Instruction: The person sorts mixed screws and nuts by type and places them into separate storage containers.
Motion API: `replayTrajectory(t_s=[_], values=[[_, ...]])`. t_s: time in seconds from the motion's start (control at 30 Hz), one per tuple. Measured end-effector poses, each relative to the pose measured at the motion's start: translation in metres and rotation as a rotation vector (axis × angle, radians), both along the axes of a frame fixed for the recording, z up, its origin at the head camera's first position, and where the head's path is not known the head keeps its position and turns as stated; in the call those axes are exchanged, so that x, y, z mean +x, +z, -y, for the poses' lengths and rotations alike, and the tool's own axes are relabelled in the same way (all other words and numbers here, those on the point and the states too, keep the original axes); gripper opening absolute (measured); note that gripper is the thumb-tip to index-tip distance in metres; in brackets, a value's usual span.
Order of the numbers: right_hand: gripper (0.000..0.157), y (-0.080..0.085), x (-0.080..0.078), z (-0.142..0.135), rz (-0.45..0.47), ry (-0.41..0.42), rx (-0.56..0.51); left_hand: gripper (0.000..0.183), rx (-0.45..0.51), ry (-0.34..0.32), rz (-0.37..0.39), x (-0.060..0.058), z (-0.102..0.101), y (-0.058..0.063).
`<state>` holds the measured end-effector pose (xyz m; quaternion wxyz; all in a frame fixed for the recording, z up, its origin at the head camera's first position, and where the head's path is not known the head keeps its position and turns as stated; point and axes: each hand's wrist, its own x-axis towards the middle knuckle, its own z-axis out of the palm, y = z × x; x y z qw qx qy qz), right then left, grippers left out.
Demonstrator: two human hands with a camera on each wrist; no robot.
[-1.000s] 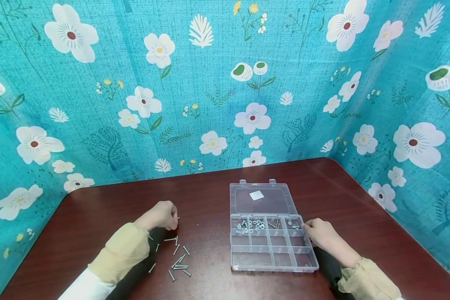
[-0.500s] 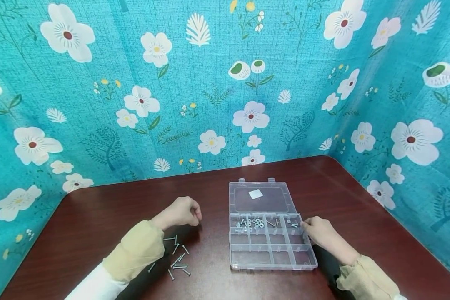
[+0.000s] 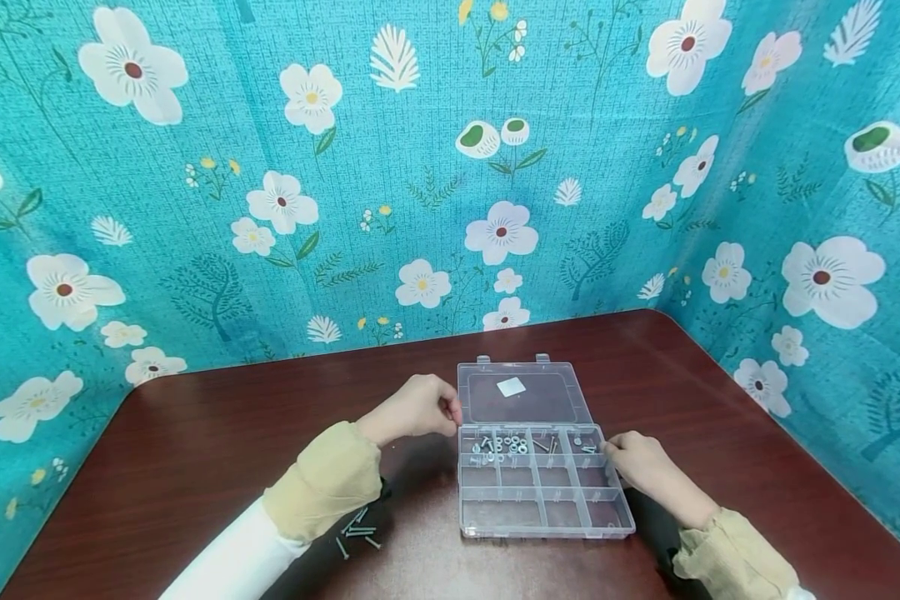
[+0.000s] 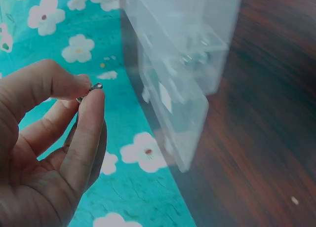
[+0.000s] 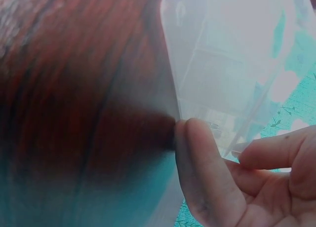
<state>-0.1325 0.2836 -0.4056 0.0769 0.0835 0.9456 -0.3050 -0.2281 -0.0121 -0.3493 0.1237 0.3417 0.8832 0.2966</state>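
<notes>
My left hand (image 3: 423,407) hovers at the left edge of a clear plastic compartment box (image 3: 498,511), near its hinge. Between thumb and forefinger it pinches a small metal screw (image 4: 93,90), mostly covered by the fingertips. The box lies with its lid (image 3: 521,404) folded back. Washers or nuts (image 3: 516,444) and several screws (image 3: 546,447) sit in its far row of compartments. At the box's right wall, my right hand (image 3: 641,462) grips the edge with thumb and fingers, as the right wrist view (image 5: 212,172) also shows.
Loose screws (image 3: 358,531) lie on the dark red wooden table (image 3: 217,450), partly behind the left sleeve (image 3: 330,479). A floral turquoise cloth (image 3: 375,275) hangs along the back and right side of the table.
The left hand has moved right, from the loose screws across the table to the box, carrying the small screw. The right hand has stayed at the box's right wall.
</notes>
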Motion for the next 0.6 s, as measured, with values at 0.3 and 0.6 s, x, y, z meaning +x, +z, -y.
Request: replayTrajectory(t_s=[0.3,0.6], values=[[0.032,0.0,0.0,0.0,0.007,-0.002,0.013,0.008,0.045,-0.094,-0.01,0.005,-0.038,0.014],[0.031,0.0,0.0,0.0,0.003,0.001,0.013,0.006,0.072,-0.159,-0.054,0.01,-0.072,0.014]])
